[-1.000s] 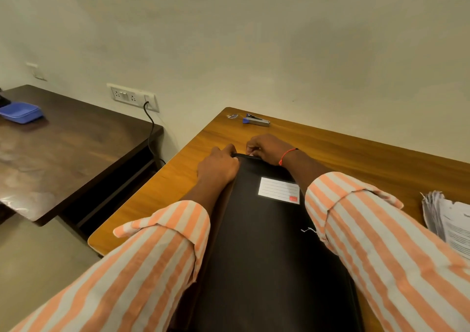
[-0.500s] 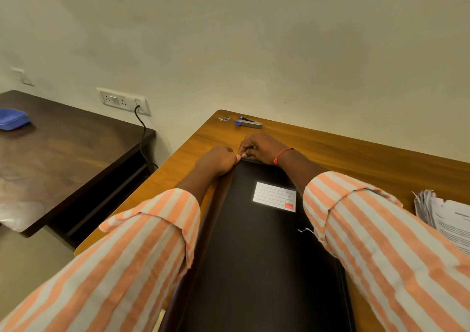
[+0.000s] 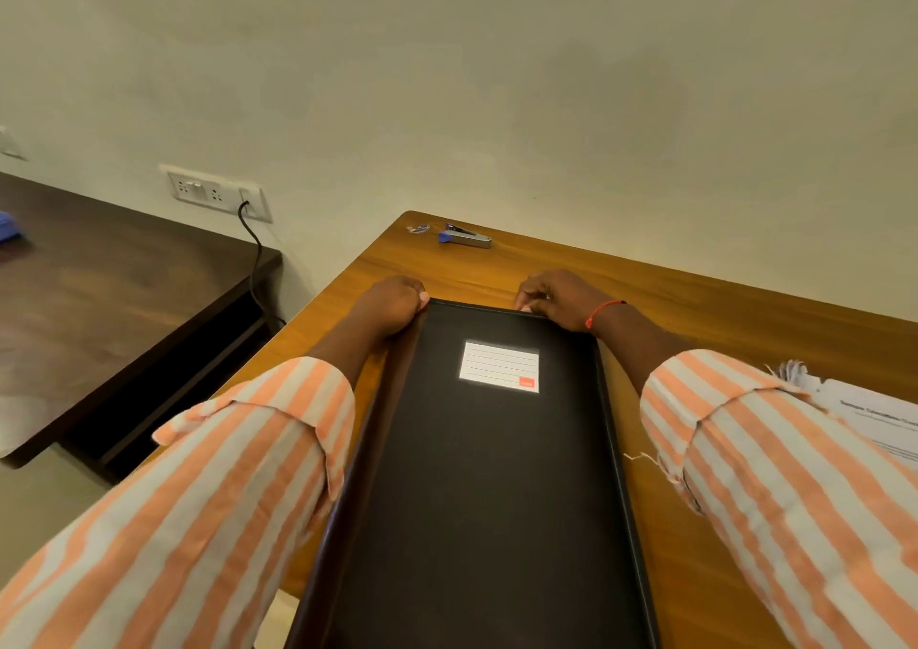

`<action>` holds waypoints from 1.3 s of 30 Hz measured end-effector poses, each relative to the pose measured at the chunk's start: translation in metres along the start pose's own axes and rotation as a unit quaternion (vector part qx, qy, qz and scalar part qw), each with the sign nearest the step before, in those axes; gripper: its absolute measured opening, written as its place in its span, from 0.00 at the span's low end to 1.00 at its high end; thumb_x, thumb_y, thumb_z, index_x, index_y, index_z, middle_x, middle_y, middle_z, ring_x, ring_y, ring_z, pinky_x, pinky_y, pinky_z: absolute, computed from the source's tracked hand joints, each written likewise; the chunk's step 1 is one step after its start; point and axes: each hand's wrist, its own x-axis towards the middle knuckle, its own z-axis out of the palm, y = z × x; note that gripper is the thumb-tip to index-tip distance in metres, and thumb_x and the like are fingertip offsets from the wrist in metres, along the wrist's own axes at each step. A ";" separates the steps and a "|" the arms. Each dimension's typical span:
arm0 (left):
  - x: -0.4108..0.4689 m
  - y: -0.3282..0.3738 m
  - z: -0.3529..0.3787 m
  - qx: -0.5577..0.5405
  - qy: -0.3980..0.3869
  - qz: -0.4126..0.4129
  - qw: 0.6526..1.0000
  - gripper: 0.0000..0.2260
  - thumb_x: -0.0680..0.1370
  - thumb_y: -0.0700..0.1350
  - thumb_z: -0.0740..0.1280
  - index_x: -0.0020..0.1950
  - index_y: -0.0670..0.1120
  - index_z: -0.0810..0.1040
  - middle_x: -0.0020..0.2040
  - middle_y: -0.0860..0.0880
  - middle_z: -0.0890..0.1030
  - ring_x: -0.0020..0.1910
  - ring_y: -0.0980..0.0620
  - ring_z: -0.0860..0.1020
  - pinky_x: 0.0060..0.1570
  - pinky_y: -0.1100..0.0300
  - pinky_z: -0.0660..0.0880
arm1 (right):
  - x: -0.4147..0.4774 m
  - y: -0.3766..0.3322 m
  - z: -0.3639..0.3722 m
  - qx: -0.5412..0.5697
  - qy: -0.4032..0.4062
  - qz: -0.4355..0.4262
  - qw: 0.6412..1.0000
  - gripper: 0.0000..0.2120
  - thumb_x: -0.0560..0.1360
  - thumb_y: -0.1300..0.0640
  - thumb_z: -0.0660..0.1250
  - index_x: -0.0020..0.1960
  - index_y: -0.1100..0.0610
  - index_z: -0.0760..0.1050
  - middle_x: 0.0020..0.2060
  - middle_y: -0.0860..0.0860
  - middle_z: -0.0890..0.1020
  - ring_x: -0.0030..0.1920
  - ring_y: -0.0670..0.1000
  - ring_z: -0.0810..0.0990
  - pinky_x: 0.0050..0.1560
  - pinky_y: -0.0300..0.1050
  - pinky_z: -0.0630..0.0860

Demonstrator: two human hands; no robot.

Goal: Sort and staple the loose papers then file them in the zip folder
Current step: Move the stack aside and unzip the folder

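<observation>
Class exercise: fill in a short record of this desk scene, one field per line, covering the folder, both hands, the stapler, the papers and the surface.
folder: black zip folder, flat on the desk, white label on its cover
left hand: left hand at the folder's far left corner
right hand: right hand pinching at the folder's far edge
stapler: stapler near the desk's far corner, untouched
papers: papers stacked at the right, outside the folder
surface: wooden desk

Zip folder on desk, stapler behind, papers right
</observation>
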 end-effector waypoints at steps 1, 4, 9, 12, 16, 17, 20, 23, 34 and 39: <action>0.001 0.008 0.003 0.041 -0.005 0.005 0.999 0.13 0.84 0.48 0.58 0.46 0.45 0.78 0.47 0.43 0.80 0.48 0.46 0.76 0.48 0.51 0.73 | -0.005 0.004 0.000 0.001 0.009 0.008 1.000 0.07 0.79 0.64 0.67 0.51 0.56 0.83 0.48 0.49 0.80 0.52 0.50 0.77 0.54 0.45 0.75; 0.000 0.048 0.021 0.242 0.001 0.061 0.968 0.20 0.84 0.57 0.55 0.63 0.47 0.79 0.65 0.43 0.78 0.64 0.42 0.73 0.65 0.44 0.70 | -0.010 -0.001 0.003 0.005 0.035 0.014 0.999 0.07 0.80 0.64 0.66 0.51 0.55 0.82 0.48 0.49 0.80 0.52 0.51 0.77 0.52 0.43 0.73; -0.001 0.093 0.078 0.344 -0.003 0.162 0.925 0.21 0.85 0.58 0.51 0.65 0.47 0.76 0.65 0.43 0.78 0.69 0.42 0.70 0.71 0.40 0.60 | -0.014 -0.011 0.008 -0.022 0.070 0.014 0.997 0.08 0.80 0.62 0.64 0.51 0.53 0.81 0.47 0.50 0.78 0.49 0.51 0.75 0.52 0.47 0.74; 0.002 0.086 0.082 0.300 0.015 0.179 0.937 0.17 0.85 0.54 0.53 0.63 0.47 0.76 0.61 0.43 0.79 0.62 0.45 0.73 0.63 0.46 0.67 | -0.020 -0.004 0.007 -0.020 0.070 0.025 0.997 0.08 0.81 0.60 0.64 0.52 0.52 0.81 0.48 0.51 0.79 0.49 0.51 0.75 0.52 0.46 0.74; 0.006 0.078 0.075 0.282 0.026 0.186 0.941 0.15 0.86 0.53 0.53 0.57 0.47 0.77 0.55 0.44 0.79 0.53 0.47 0.74 0.55 0.49 0.71 | -0.045 0.023 -0.003 0.004 0.072 0.060 0.996 0.09 0.80 0.63 0.64 0.47 0.52 0.79 0.47 0.50 0.80 0.49 0.52 0.77 0.51 0.47 0.75; 0.006 0.076 0.074 0.275 0.028 0.180 0.944 0.15 0.86 0.53 0.53 0.56 0.47 0.77 0.53 0.45 0.80 0.51 0.48 0.74 0.53 0.50 0.72 | -0.053 0.030 -0.005 0.008 0.076 0.065 0.995 0.09 0.80 0.63 0.64 0.46 0.53 0.80 0.46 0.50 0.80 0.49 0.52 0.77 0.50 0.46 0.75; 0.009 0.074 0.070 0.268 0.023 0.160 0.950 0.15 0.86 0.53 0.54 0.52 0.48 0.77 0.52 0.45 0.81 0.48 0.48 0.75 0.49 0.52 0.73 | -0.071 0.040 -0.004 0.021 0.085 0.084 0.993 0.09 0.80 0.65 0.64 0.47 0.55 0.81 0.46 0.51 0.80 0.49 0.51 0.77 0.50 0.43 0.74; 0.006 0.094 0.075 0.271 0.002 0.151 0.951 0.18 0.85 0.58 0.54 0.58 0.48 0.77 0.55 0.46 0.80 0.53 0.47 0.77 0.52 0.50 0.74 | -0.077 0.039 -0.003 0.028 0.101 0.090 0.990 0.09 0.80 0.65 0.64 0.47 0.55 0.81 0.46 0.51 0.80 0.49 0.52 0.77 0.49 0.42 0.74; 0.000 0.137 0.107 0.179 -0.068 0.160 0.968 0.16 0.84 0.58 0.58 0.52 0.48 0.78 0.51 0.47 0.80 0.51 0.48 0.76 0.48 0.52 0.71 | -0.110 0.038 -0.004 0.075 0.120 0.130 0.981 0.11 0.79 0.66 0.63 0.45 0.54 0.80 0.45 0.52 0.80 0.46 0.53 0.77 0.49 0.48 0.74; 0.004 0.134 0.101 0.177 -0.049 0.153 0.971 0.16 0.84 0.56 0.58 0.51 0.46 0.78 0.52 0.45 0.80 0.52 0.46 0.76 0.49 0.52 0.71 | -0.137 0.025 -0.001 0.144 0.102 0.145 0.974 0.08 0.78 0.65 0.65 0.46 0.55 0.80 0.46 0.51 0.82 0.48 0.51 0.79 0.50 0.45 0.75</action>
